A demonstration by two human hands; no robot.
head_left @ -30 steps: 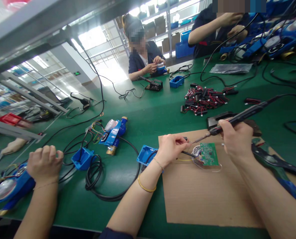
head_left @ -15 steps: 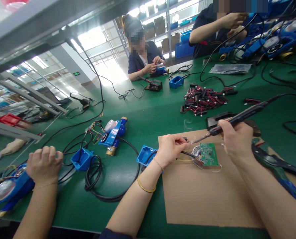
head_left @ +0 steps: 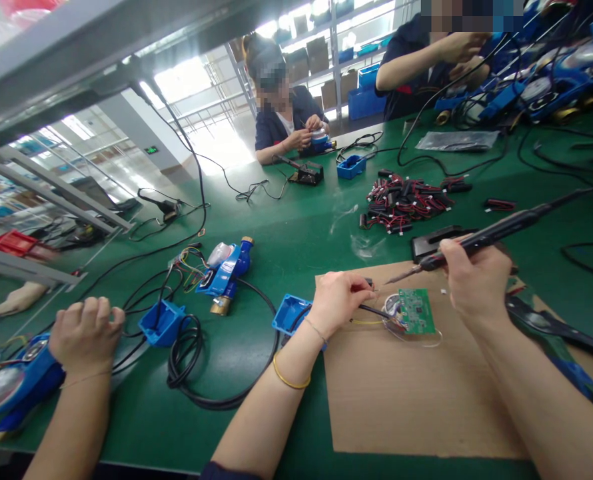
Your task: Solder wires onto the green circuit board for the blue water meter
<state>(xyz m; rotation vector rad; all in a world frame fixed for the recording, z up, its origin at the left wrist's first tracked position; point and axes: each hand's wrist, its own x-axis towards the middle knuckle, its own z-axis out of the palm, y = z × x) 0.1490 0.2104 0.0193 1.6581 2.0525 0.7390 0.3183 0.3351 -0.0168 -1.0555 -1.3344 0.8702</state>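
Observation:
My right hand (head_left: pixel 476 277) grips a black soldering iron (head_left: pixel 486 237), its tip slanting down to the left just above the brown board (head_left: pixel 401 407). My left hand (head_left: pixel 339 300) pinches a thin black wire (head_left: pixel 376 311) whose end meets the iron's tip. A green circuit board (head_left: pixel 416 310) lies on a clear round cover between my hands. Thin smoke (head_left: pixel 361 243) drifts up behind the tip. A blue plastic housing (head_left: pixel 289 313) sits right beside my left wrist.
A co-worker's hand (head_left: pixel 84 333) rests at the left on a blue water meter (head_left: pixel 16 380). Another blue meter (head_left: pixel 226 263), a blue housing (head_left: pixel 162 321) and coiled black cable (head_left: pixel 196 360) lie on the green mat. A pile of red-black connectors (head_left: pixel 406 200) is farther back. Two people work across the table.
The view has shifted slightly. Smoke has risen from the iron's tip and drifted back over the mat. Both hands hold their positions at the wire end.

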